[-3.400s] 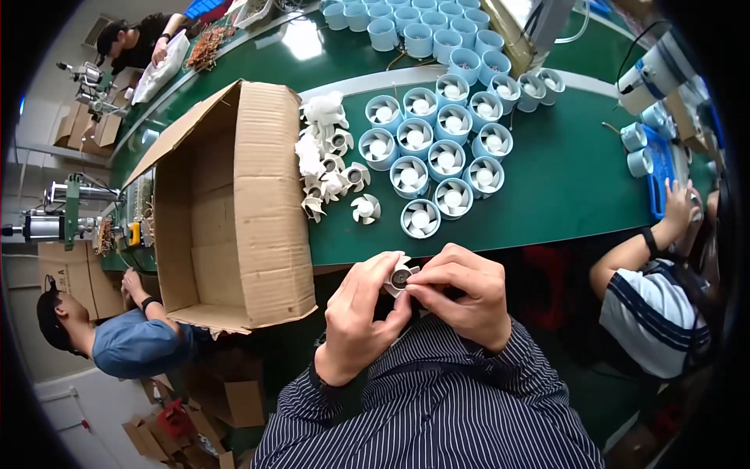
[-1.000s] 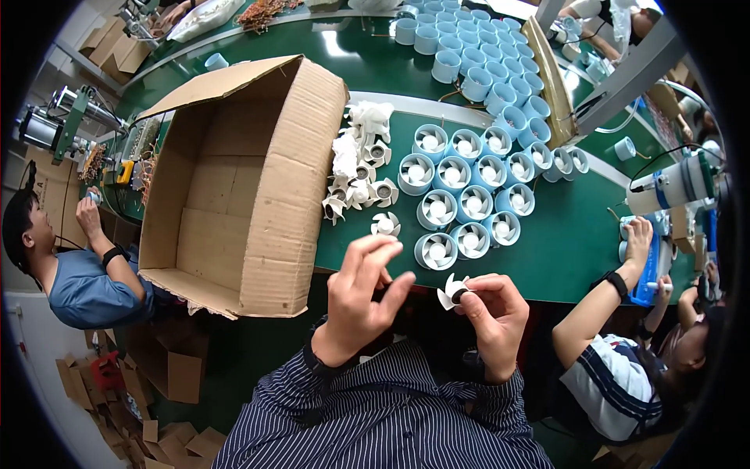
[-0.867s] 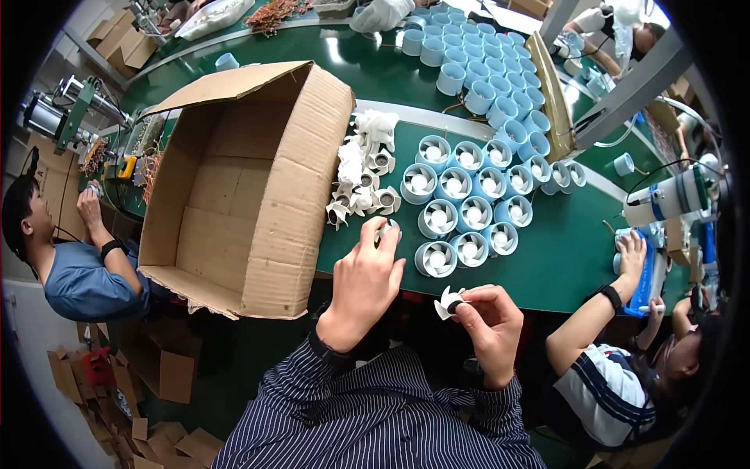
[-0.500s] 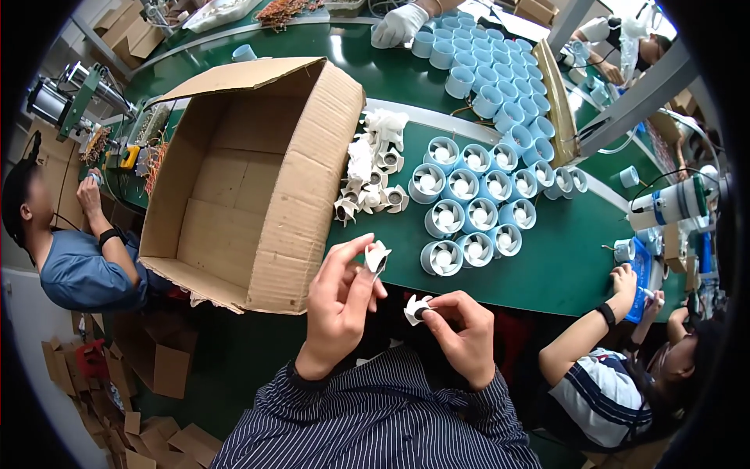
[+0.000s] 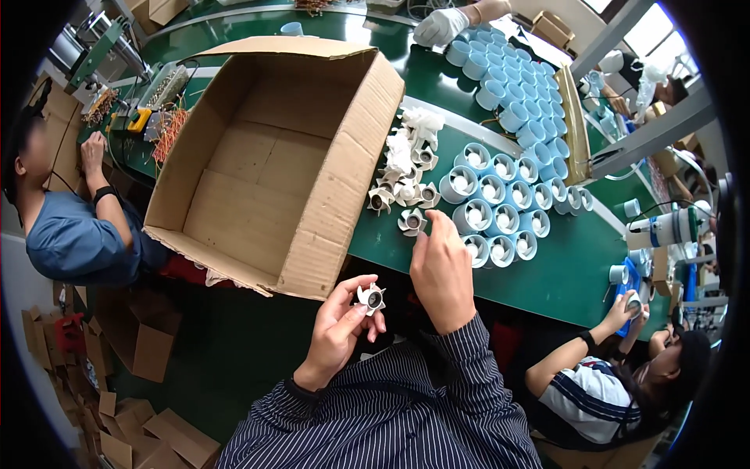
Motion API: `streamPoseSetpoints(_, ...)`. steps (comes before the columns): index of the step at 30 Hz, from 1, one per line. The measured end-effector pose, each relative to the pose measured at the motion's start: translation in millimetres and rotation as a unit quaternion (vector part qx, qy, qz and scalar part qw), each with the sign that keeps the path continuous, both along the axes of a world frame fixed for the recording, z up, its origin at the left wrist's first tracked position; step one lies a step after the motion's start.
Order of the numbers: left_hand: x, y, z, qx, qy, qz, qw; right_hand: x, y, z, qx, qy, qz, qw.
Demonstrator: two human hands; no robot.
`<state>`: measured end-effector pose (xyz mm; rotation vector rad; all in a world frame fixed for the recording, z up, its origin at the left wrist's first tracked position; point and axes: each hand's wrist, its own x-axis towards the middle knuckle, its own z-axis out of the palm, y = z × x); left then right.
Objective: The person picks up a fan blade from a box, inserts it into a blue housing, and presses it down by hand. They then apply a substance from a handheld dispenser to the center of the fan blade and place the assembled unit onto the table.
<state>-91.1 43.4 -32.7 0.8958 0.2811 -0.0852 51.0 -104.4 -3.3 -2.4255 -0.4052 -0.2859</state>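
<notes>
My left hand (image 5: 337, 332) pinches a white fan impeller (image 5: 371, 298) between thumb and fingers, its dark round hub opening in view, in front of the table edge. Over the table's near edge, my right hand (image 5: 444, 270) has thumb and index finger apart beside another white impeller (image 5: 412, 222) on the green surface. The fingertips are at that impeller's right edge; whether they touch it I cannot tell. Just beyond lies a loose heap of white impellers (image 5: 407, 190). Light blue cylindrical housings (image 5: 474, 215) with white fans inside stand in rows right of my right hand.
A large open cardboard box (image 5: 344, 180) stands left of the impellers. More blue housings (image 5: 513, 117) fill the far table, where a co-worker's gloved hand (image 5: 441, 27) reaches in. Other people sit at left and right. A grey metal post (image 5: 652, 129) slants at the right.
My right hand has moved forward to the table, and an impeller now lies by its fingertips. My left hand is lower and has turned its impeller hub-side into view. The view has shifted.
</notes>
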Motion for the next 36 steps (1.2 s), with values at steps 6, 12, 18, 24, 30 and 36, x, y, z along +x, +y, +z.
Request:
streamPoseSetpoints(6,4,-2,-14,-0.025,0.002,-0.025,0.999,-4,-7,-6,-0.025,0.022,0.085,0.996)
streamPoseSetpoints(12,8,-4,-22,-0.023,-0.009,-0.048,0.999,6,8,-24,-0.072,-0.008,0.083,0.994)
streamPoseSetpoints(18,6,-5,-25,-0.021,-0.011,-0.041,0.999,7,14,-23,-0.245,-0.011,0.080,0.966)
streamPoseSetpoints(24,11,-7,-23,-0.039,-0.021,-0.022,0.999,6,-4,-20,-0.268,-0.048,0.112,0.956)
streamPoseSetpoints(30,19,-17,-7,-0.028,-0.035,-0.018,0.999,-46,-43,23,0.116,0.125,0.163,0.972)
streamPoseSetpoints(36,27,-34,9,0.047,-0.096,-0.066,0.992,-60,-62,12,0.211,0.136,0.160,0.955)
